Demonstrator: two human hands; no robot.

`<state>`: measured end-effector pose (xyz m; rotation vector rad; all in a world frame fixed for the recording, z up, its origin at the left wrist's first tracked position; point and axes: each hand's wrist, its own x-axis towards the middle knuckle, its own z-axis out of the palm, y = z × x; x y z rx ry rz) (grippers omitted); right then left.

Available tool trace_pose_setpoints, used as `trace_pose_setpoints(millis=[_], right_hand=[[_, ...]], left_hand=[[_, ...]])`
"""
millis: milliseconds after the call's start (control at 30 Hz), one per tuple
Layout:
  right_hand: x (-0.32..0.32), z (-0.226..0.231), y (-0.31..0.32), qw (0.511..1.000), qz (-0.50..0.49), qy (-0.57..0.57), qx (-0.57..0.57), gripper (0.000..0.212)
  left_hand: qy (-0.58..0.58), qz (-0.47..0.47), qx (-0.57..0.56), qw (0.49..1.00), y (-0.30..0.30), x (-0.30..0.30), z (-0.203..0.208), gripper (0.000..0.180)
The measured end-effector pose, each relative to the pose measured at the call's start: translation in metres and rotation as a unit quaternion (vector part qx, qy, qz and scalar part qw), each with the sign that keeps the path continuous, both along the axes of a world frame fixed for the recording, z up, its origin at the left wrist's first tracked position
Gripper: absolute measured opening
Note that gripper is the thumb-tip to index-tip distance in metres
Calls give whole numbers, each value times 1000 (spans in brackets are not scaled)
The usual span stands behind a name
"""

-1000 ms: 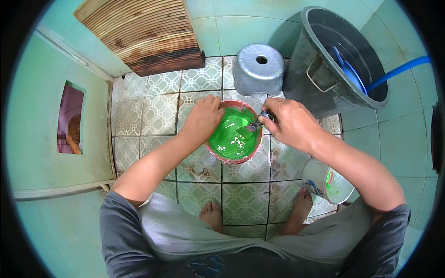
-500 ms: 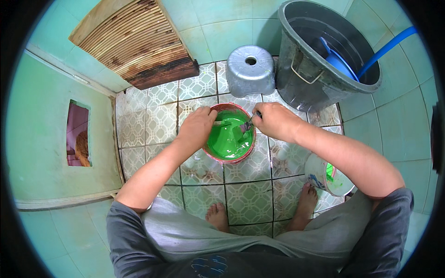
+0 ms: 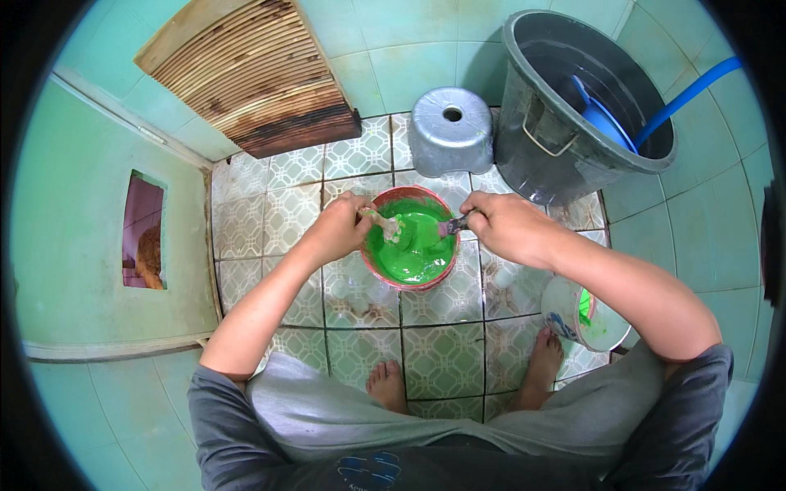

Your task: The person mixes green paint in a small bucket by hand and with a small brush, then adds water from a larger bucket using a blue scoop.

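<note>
A round red-rimmed bucket [image 3: 366,266] of bright green paint [image 3: 409,266] stands on the tiles in front of me. My left hand [image 3: 340,225] is closed on the pale, green-smeared handle of a paintbrush [image 3: 385,222]. Its head is over the paint at the bucket's left side. From the right, my right hand [image 3: 508,225] grips a dark-handled flat tool [image 3: 452,226], whose green-coated end reaches into the bucket. I cannot make out whether that tool is a brush or a scraper. The two tool heads lie close together.
A grey plastic stool [image 3: 452,143] stands behind the bucket. Beside it is a large dark tub [image 3: 532,176] with a blue dipper [image 3: 606,123] and a blue hose [image 3: 696,94]. A white pail [image 3: 565,307] with green paint sits by my right foot. A slatted wooden board [image 3: 254,82] leans on the wall.
The brush in my left hand is lifted and turned, so more of its pale handle shows. My right hand has shifted slightly right, drawing the dark-handled tool toward the bucket's right rim.
</note>
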<state>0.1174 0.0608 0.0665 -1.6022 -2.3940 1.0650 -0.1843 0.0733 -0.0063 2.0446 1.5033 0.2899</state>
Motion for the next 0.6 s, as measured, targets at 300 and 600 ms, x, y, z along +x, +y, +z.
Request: trace_pose_setpoints(millis=[300,600], right_hand=[[2,4,-25,999,-26,7,19,28],[-16,7,-24,978,45,64,196,18]], left_hand=[[-72,47,-49,995,-2,-15,-14,20],[-45,57,-6,997,-8,-3,-10,24]])
